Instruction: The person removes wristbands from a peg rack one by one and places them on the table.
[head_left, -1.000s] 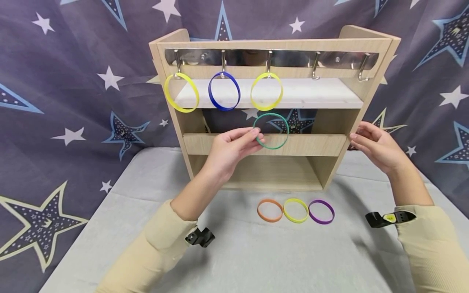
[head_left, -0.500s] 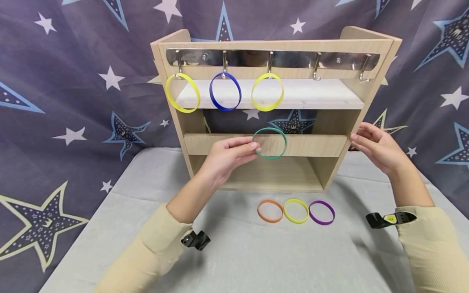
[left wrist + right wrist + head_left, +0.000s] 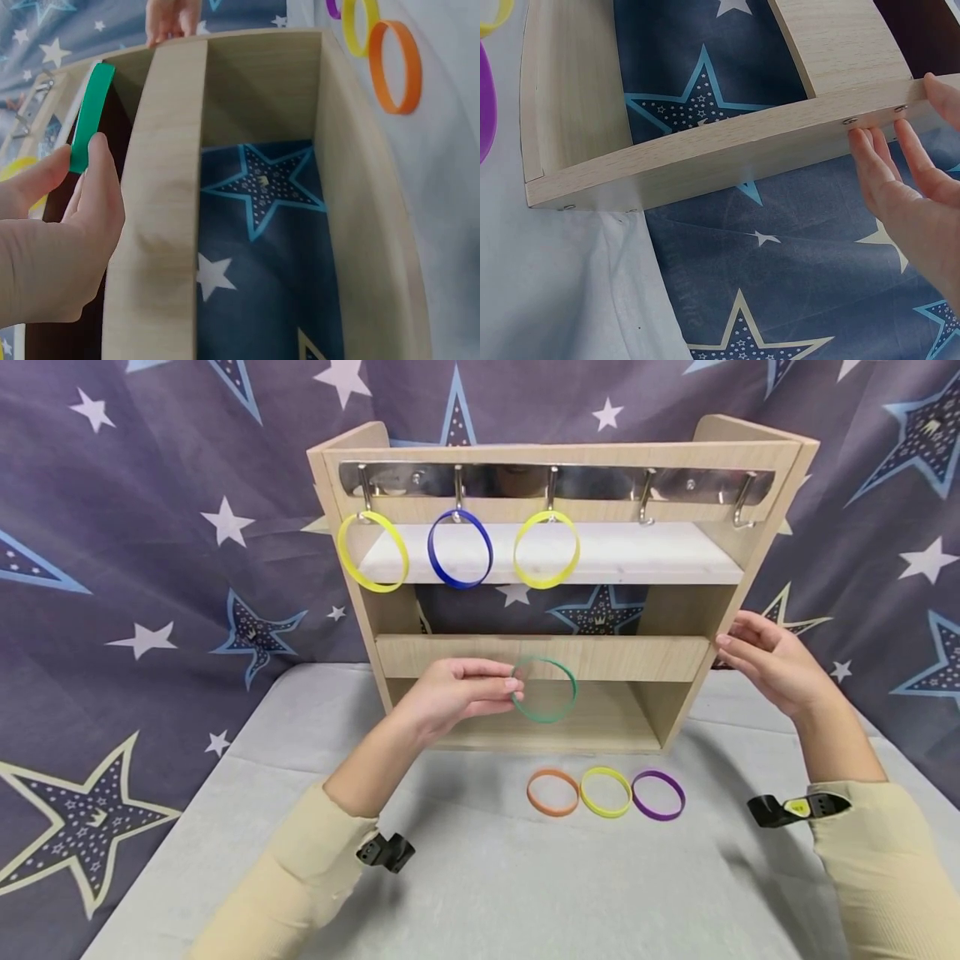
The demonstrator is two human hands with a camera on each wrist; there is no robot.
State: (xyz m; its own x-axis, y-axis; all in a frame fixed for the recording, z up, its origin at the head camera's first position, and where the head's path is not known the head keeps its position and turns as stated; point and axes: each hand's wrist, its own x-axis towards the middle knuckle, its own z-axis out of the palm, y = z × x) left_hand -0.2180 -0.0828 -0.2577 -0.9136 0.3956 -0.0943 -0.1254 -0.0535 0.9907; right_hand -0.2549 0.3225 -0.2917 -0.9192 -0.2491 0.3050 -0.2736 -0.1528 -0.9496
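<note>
Five hooks [image 3: 646, 496] — rings [image 3: 444, 577] on three

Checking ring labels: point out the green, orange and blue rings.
Green ring [image 3: 91, 114]: left wrist view, middle of the band.
Orange ring [image 3: 413, 67]: left wrist view, right side of the band.
Blue ring [image 3: 461, 584]: head view, bottom of the band.

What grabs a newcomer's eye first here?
Probably the green ring pinched in the left hand, in front of the wooden shelf. Next, the blue ring hanging between two yellow ones on the metal hooks. Then the orange ring, yellow ring and purple ring on the grey cloth.
</note>
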